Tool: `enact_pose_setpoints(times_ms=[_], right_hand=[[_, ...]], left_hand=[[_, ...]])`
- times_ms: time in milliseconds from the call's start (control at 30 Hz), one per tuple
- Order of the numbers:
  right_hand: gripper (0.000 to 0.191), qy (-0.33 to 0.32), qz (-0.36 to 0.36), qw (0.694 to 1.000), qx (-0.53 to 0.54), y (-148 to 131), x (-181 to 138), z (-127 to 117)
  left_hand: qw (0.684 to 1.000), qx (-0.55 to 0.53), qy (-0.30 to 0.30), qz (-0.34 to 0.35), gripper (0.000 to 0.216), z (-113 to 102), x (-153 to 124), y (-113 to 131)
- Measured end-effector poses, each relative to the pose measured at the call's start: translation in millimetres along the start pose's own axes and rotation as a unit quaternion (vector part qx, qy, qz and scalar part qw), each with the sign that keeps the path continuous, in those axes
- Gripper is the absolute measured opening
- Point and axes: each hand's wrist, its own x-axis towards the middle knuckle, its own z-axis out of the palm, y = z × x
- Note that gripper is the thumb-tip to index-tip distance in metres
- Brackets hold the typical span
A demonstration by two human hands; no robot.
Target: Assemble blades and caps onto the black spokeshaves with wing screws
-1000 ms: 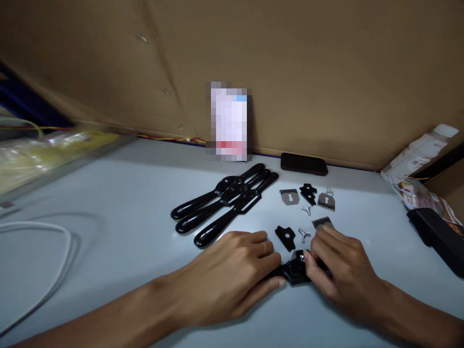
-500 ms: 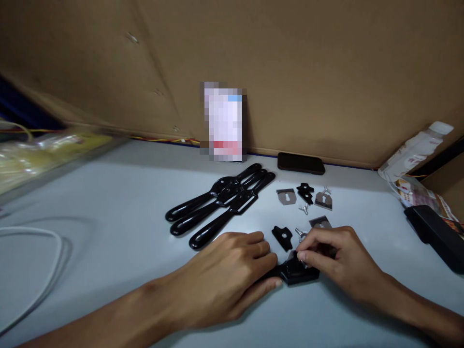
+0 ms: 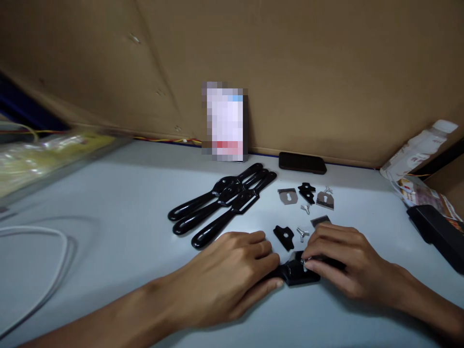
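Note:
My left hand [image 3: 232, 275] lies curled over one handle of a black two-handled tool [image 3: 295, 273] and presses it onto the white table [image 3: 119, 208]. My right hand [image 3: 340, 261] covers the tool's other side, thumb and fingertips pinched on a small silver wing screw [image 3: 307, 262] at its middle. Just beyond the hands lie a black clamp piece [image 3: 284, 237], another silver wing screw [image 3: 302, 233] and a grey metal blade [image 3: 320, 221]. Three more black tools [image 3: 221, 203] lie side by side further back.
More blades, a black clamp piece and wing screws [image 3: 308, 195] sit behind. A dark phone [image 3: 302, 163] lies by the cardboard wall [image 3: 290, 72]. A white cable [image 3: 36, 270] curves at left, a black case [image 3: 437, 234] and a packet [image 3: 420, 154] at right.
My right hand has shifted over the tool's middle, its fingers moving from the tool's edge to a pinch on the wing screw. My left hand has stayed put.

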Motion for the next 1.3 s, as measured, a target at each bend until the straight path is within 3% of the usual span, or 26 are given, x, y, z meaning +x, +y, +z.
enact_pose_setpoints(times_ms=[267,367,467,567,767,1000,1300], right_hand=[[0.015,0.061,0.060,0.996,0.033,-7.7,4.3,14.0],[0.016,0.060,0.106,0.992,0.020,-9.3,2.8,10.3],[0.031,0.058,0.172,0.983,-0.036,-10.7,0.1,4.8],[0.040,0.023,0.191,0.977,-0.090,-15.3,-3.0,6.3],[0.014,-0.009,0.138,0.983,-0.118,-23.0,-6.7,15.2],[0.022,0.001,-0.018,0.986,-0.164,-17.8,-5.0,9.4],[0.023,0.012,-0.002,0.992,-0.128,-16.9,-5.0,14.7]], left_hand=[[1.000,0.002,0.004,0.000,0.027,0.6,0.9,0.8],[1.000,0.002,-0.001,-0.003,0.027,-0.4,1.3,1.0],[1.000,0.005,-0.002,-0.005,0.027,-0.9,1.6,0.9],[1.000,0.002,-0.006,-0.006,0.027,-0.7,1.7,0.6],[1.000,0.000,0.001,-0.006,0.028,-0.6,2.3,1.3],[1.000,0.001,0.001,-0.009,0.029,1.1,1.8,0.6],[1.000,0.006,0.002,-0.007,0.030,-0.4,2.8,0.9]])
